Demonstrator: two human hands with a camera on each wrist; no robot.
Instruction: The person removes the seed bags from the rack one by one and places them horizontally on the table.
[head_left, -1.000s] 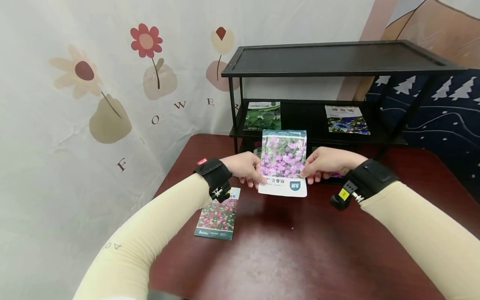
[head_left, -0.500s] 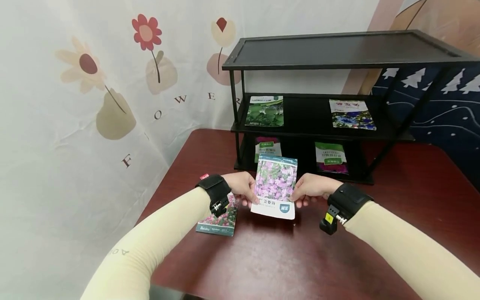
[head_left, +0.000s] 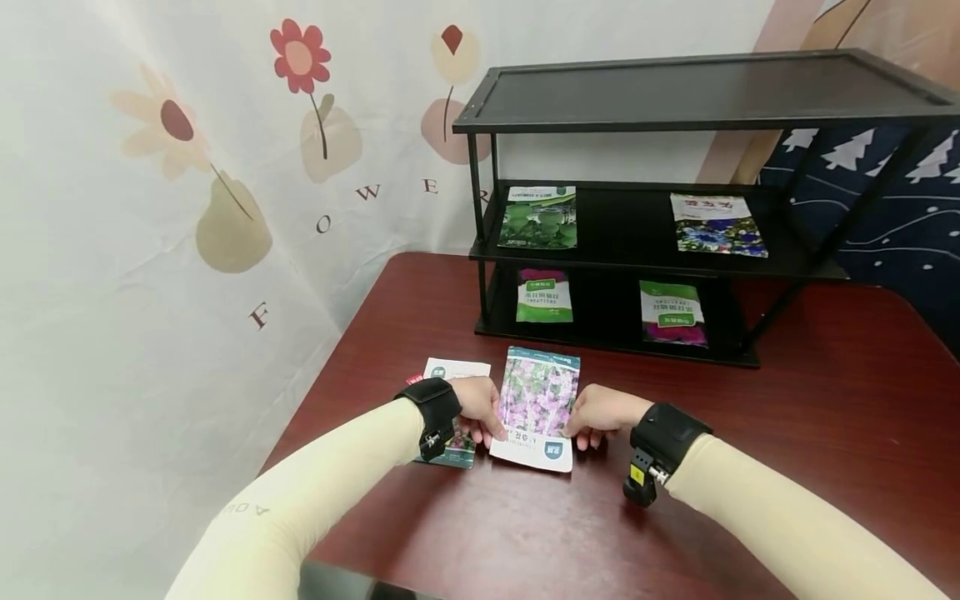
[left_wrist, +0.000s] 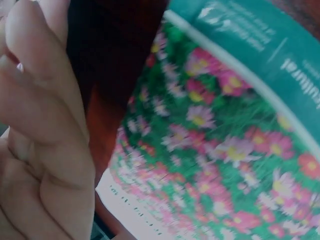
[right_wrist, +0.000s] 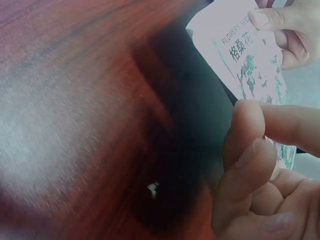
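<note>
A flower seed packet [head_left: 536,400] with pink-purple blossoms and a white lower band is held close over the table. My left hand [head_left: 480,408] pinches its left edge, thumb on the front. On the opposite edge, my right hand [head_left: 600,415] pinches it between thumb and fingers; the right wrist view shows the packet [right_wrist: 250,55] tilted, with the left thumb on it. Beneath my left hand lies a second seed packet [head_left: 457,368] on the table, partly hidden by the wrist. Its red and pink flowers [left_wrist: 215,145] fill the left wrist view.
Behind the hands stands a black tiered rack [head_left: 622,258]. Its middle shelf bears a green-leaf packet [head_left: 538,218] and a blue-flower packet [head_left: 718,225]. On the bottom shelf lie two green-and-white packets, left [head_left: 543,297] and right [head_left: 672,314]. A printed curtain [head_left: 360,283] hangs at left.
Both hands have lowered the pink-purple seed packet toward the table, bringing it nearer me and slightly left. The bottom-shelf packets have come into full view. The grip stays the same.
</note>
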